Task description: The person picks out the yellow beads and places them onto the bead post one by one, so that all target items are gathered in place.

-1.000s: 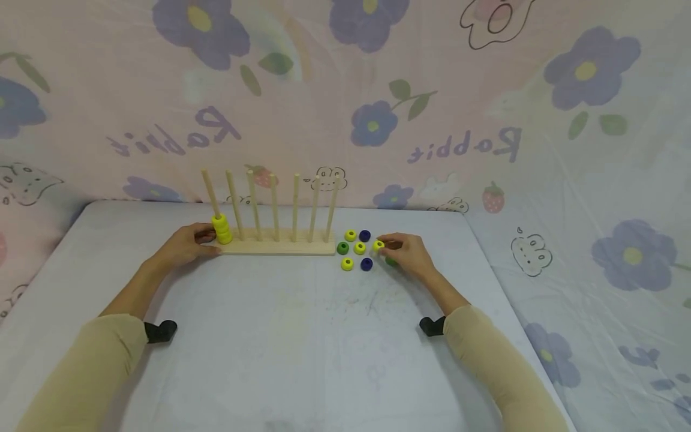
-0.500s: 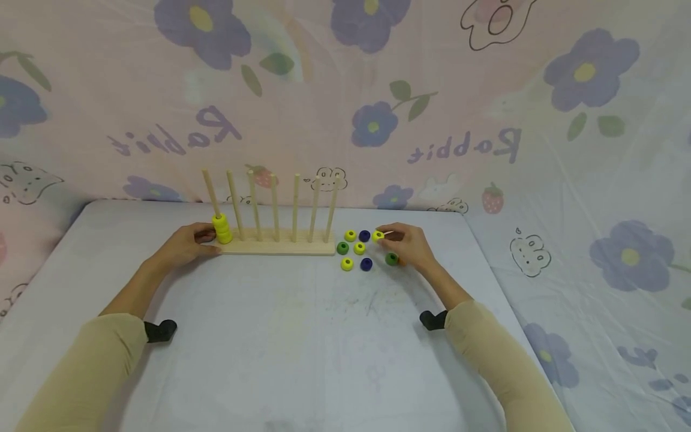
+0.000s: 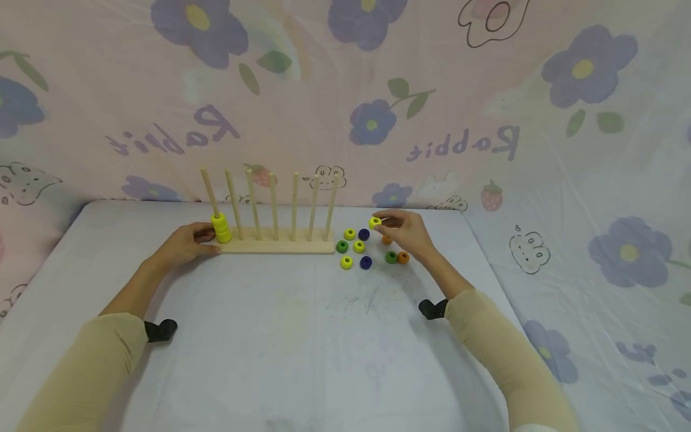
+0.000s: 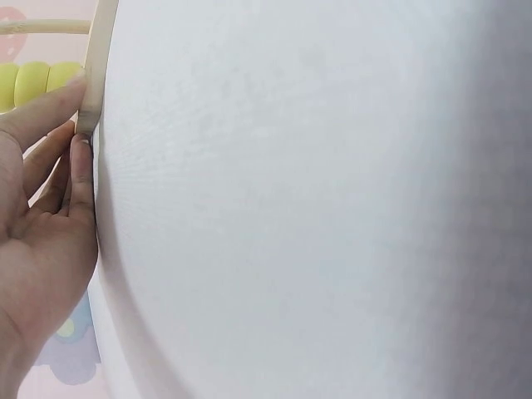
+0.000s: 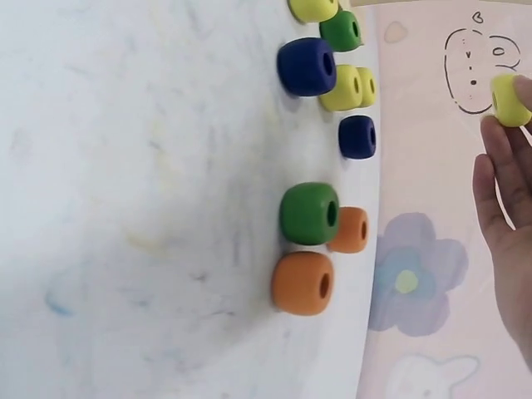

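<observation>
A wooden peg rack with a row of upright pegs stands near the back of the table. Yellow beads are stacked on its leftmost peg. My left hand holds the rack's left end; in the left wrist view its fingers meet the end of the base, close to the stack. To the right of the rack, my right hand pinches a yellow bead between thumb and fingertips. The right wrist view shows this yellow bead raised off the table, its hole visible.
Loose beads lie between rack and right hand: yellow, dark blue and green. Nearer the right wrist are a green bead and two orange ones, including an orange bead. A patterned cloth hangs behind the white table.
My right hand has lifted the yellow bead up and slightly left, away from the others, uncovering the green and orange beads beneath it. The left hand and rack have stayed put.
</observation>
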`<state>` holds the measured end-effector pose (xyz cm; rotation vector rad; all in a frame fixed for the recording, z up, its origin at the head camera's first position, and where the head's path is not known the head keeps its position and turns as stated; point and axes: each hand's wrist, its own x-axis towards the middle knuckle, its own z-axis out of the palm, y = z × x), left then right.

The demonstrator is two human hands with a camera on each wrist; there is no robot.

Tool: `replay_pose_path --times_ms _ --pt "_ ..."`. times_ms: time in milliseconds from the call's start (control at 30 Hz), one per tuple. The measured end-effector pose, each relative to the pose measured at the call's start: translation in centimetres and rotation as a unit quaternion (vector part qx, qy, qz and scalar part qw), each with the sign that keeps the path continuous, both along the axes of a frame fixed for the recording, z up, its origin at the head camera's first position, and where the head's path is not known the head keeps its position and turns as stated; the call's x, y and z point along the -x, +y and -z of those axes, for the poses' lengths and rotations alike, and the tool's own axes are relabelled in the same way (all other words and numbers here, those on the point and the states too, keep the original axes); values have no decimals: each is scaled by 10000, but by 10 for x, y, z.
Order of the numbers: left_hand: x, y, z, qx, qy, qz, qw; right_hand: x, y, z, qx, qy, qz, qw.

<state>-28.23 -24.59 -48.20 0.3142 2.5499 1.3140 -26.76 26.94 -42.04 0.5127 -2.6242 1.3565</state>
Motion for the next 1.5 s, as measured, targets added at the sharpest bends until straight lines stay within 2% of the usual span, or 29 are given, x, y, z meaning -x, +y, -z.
replay_pose_path --times_ms 467,700,933,1000,1167,1233,1500 --pt "2 2 -1 43 63 68 9999 5 -15 -26 -110 176 -87 9997" --pt "1 2 -3 64 48 47 10000 9 -24 -46 -33 485 -478 9977" --pt "2 1 -4 41 28 60 10000 13 -32 -67 45 779 -628 9950" --pt "3 1 -4 26 6 62 10000 7 -39 -78 5 815 -624 9947" --pt "4 1 -2 51 -36 29 10000 11 -45 -87 4 914 -706 9933" --pt "3 1 -3 99 -39 5 9999 20 -43 -84 34 947 -757 9926" --pt "1 3 -5 54 -63 3 10000 26 -52 -107 -23 953 -776 9924"
